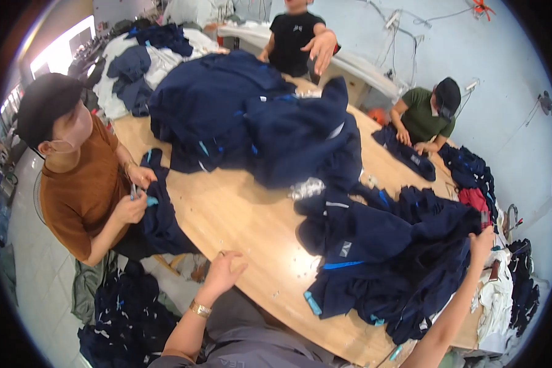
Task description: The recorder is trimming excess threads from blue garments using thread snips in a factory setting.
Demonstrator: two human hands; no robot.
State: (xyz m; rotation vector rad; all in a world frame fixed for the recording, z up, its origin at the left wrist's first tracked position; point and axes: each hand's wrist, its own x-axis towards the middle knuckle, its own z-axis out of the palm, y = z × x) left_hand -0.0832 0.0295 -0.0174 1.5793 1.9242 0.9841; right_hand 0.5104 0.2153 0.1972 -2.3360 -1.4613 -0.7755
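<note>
My left hand [225,270] is over the near edge of the table, its fingers loosely spread and nothing in them. Stretched out to the right, my right hand [481,243] is at the far right side of a heap of navy garments [405,245]. Its fingers are curled, and a small reddish and grey thing [485,219] shows just beyond them; whether they hold that or cloth is unclear. Bright blue and turquoise strips show on the heap. Further off, a navy garment [306,138], smeared by motion, lies over or against a larger navy pile [211,101].
Around the wooden table [221,208] are a person in brown [80,196] working on a navy garment, a person in black [291,40] with an arm stretched out, and a person in green [428,116] handling navy cloth. More navy clothing [129,313] lies at lower left.
</note>
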